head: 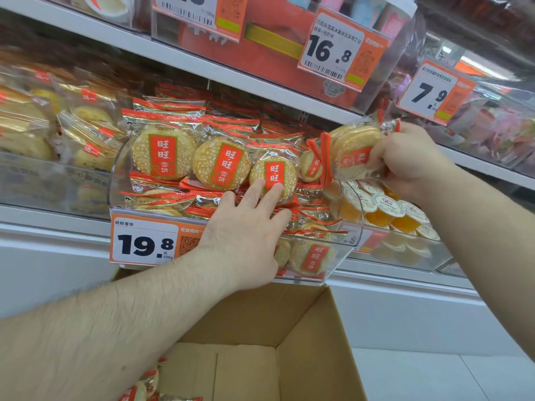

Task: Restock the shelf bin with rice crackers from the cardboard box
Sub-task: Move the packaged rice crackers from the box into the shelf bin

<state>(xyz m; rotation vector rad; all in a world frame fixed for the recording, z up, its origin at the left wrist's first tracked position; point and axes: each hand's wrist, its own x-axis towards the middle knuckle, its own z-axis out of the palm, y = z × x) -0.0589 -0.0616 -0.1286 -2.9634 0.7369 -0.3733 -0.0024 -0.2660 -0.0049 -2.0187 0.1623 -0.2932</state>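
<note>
Left hand [246, 227] reaching into clear curved plastic shelf bin [351, 241], fingers straight and slightly spread, fingertips [276, 189] pressing on a round sugar-speckled rice cracker in clear wrapper with red label [273, 178] standing at the front of the pile. Nothing gripped. Further left of that hand, two larger upright packets of the same rice crackers [163, 153], more lying flat beneath. Under the wrist, on the bin's front, orange-and-white price tag reading 19.8 [144, 243].

Right hand [405, 157] raised just right of the bin's top edge, fingers curled round a small stack of wrapped rice crackers [351, 149], red crimped wrapper ends sticking out left. Below that hand, neighbouring clear bin of small orange jelly cups with white foil lids [388, 211]. Above, white shelf edge with orange price tags 16.8 [333, 50] and 7.9 [431, 94].

Left of the left forearm, bin of pale yellow wrapped pastries [86, 131]. Below both arms, open brown cardboard box [312, 342], a few wrapped crackers [144, 386] visible at its bottom left, partly hidden by the forearm.
</note>
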